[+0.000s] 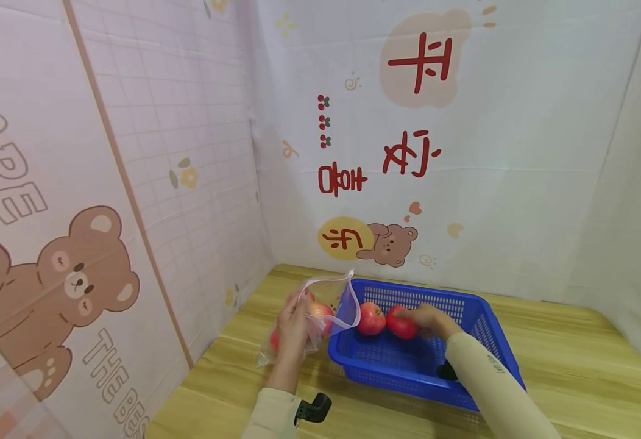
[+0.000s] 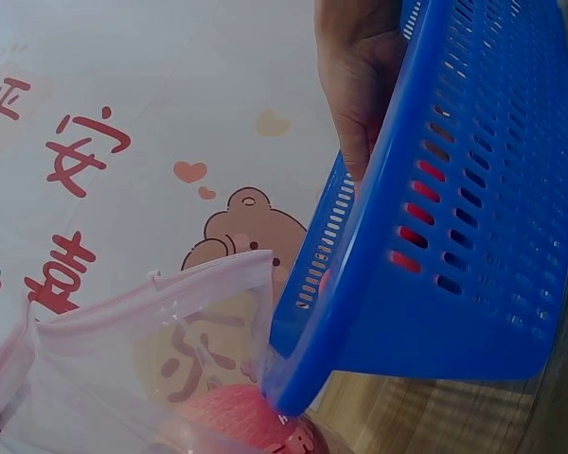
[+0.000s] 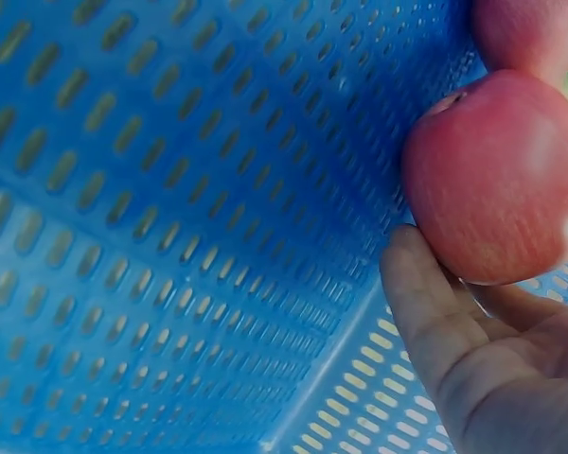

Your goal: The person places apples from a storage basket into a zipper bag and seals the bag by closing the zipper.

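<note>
A blue perforated basket stands on the wooden table. Inside it my right hand grips a red apple; a second apple lies just left of it. The right wrist view shows that held apple against my palm and thumb, with the other apple behind. My left hand holds a clear plastic bag open by its pink rim, against the basket's left corner. The bag holds at least two apples; one of them shows through the film.
Printed cloth walls with bear pictures close in the table at the left and back. The bag hangs beside the basket's outer wall. Bare wooden tabletop stretches to the right of the basket.
</note>
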